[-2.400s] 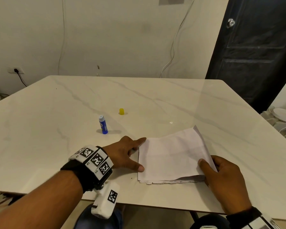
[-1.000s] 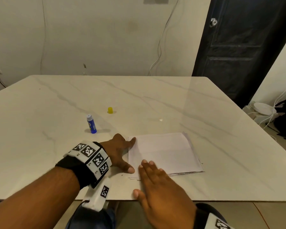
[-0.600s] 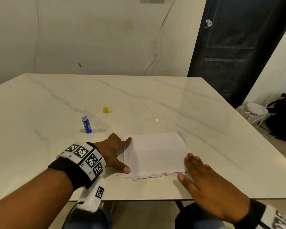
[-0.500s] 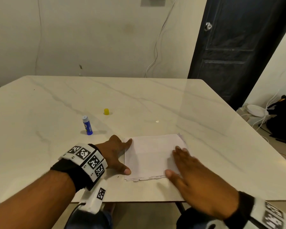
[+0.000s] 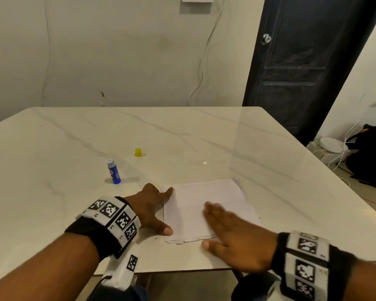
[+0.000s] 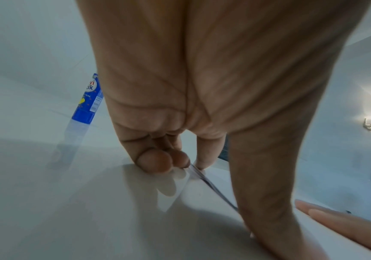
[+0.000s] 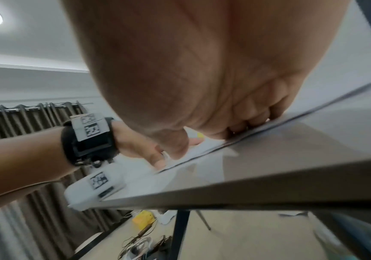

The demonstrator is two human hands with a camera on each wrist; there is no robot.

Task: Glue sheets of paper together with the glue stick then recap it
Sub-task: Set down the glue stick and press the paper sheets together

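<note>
A: Right hand [image 5: 232, 237]: fingers straight and together, palm down, flat on the sheets [image 5: 206, 205] over their near right part; thumb out past the stack's near edge, on or just above the table [image 5: 204, 131], cannot tell which. Nothing gripped.

B: Left hand [image 5: 149, 208]?

A: Spread. Forefinger at the far left corner of the stack, thumb at the near left corner, so it brackets the left edge. In the left wrist view the outer fingers are curled under, their tips on the table just beside the paper edge. It holds nothing either.

B: Stack position?

A: Near the table's near edge, about mid-width. Near edge of the stack is ragged; the layers are not quite flush.

B: Glue stick [image 5: 114, 171]?

A: Upright and uncapped, beyond the left hand, apart from the paper. Cap [image 5: 138, 152] stands further in toward the table's middle, apart from the stick.

B: Step, as judged?

A: Pressing the sheets flat so the glued layers bond. Gluing looks done or close to it; recapping not yet done.

B: Next move?

A: Probably lift a hand off the paper, take the stick by its barrel, bring the cap over its open top and push it home. Stick is narrow and upright, so it may tip if nudged.
</note>
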